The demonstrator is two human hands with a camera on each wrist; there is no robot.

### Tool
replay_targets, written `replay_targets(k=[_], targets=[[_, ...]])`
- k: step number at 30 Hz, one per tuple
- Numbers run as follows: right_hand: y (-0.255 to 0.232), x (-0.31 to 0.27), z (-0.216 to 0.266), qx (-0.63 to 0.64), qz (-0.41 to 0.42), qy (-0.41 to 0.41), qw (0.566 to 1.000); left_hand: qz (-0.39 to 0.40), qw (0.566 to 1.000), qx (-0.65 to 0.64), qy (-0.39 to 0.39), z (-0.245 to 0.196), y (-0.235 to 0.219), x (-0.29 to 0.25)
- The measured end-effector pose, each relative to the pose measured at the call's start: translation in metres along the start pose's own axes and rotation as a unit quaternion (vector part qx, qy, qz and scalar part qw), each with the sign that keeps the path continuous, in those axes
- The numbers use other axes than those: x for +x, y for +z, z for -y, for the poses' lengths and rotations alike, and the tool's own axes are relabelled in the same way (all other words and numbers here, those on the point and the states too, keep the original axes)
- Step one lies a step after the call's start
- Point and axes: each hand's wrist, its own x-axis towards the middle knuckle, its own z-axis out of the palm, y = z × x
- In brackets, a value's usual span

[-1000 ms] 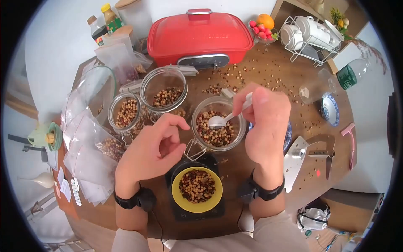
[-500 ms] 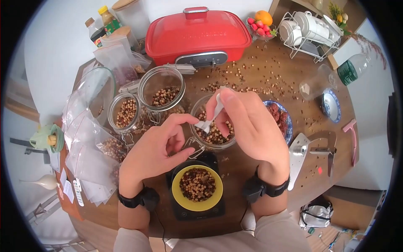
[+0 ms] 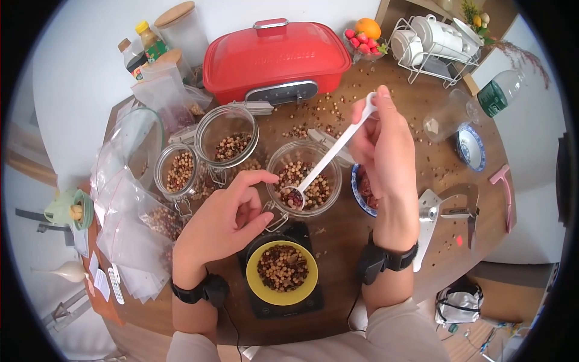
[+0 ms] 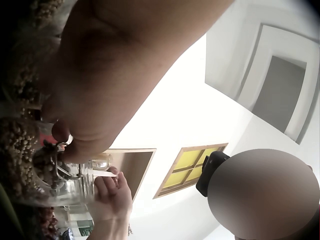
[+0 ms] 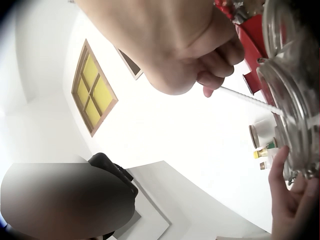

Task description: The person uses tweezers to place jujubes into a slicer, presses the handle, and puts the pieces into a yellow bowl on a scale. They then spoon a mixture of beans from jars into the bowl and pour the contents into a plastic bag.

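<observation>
My right hand [image 3: 391,157] grips the handle end of a long white measuring spoon [image 3: 330,155] above and right of an open glass clip-top jar [image 3: 337,187]. The handle slants down to the left, and the round scoop, with some dark peppercorns in it, lies inside the jar over mixed peppercorns [image 3: 319,190]. At the jar's front left, my left hand [image 3: 217,224] has its index fingertip at the rim and its thumb near the wire clasp [image 3: 277,218], fingers loosely bent. Just in front, a yellow bowl [image 3: 252,286] of peppercorns sits on a black scale [image 3: 283,310].
Two more peppercorn jars, one small [image 3: 175,151] and one larger [image 3: 227,117], stand left beside plastic bags [image 3: 129,241]. A red cooker [image 3: 277,57] is behind. A blue-patterned bowl [image 3: 360,196] is under my right hand; scissors [image 3: 464,212] lie right. Peppercorns are scattered about.
My right hand first came down low over the jar with the spoon, then rose to the right, so the spoon now slants into the jar. The left hand stays beside the jar.
</observation>
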Motion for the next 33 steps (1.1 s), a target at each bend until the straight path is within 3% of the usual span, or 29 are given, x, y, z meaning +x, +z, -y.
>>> replay_targets(k=[6, 16, 22, 33], targets=[[-0.02, 0.014, -0.014, 0.152, -0.074, 0.005, 0.986, 0.001, 1.0, 0.006, 0.013, -0.005, -0.002, -0.001], [-0.021, 0.015, -0.007, 0.231, -0.168, 0.027, 0.958, 0.004, 1.0, 0.003, 0.023, -0.002, -0.004, -0.002], [-0.028, 0.013, -0.008, 0.295, -0.099, 0.018, 0.95, -0.025, 0.999, -0.02, 0.023, -0.002, -0.003, -0.004], [-0.01, -0.001, 0.001, 0.297, -0.013, 0.049, 0.954, -0.112, 0.991, -0.01, 0.07, -0.005, -0.014, -0.012]])
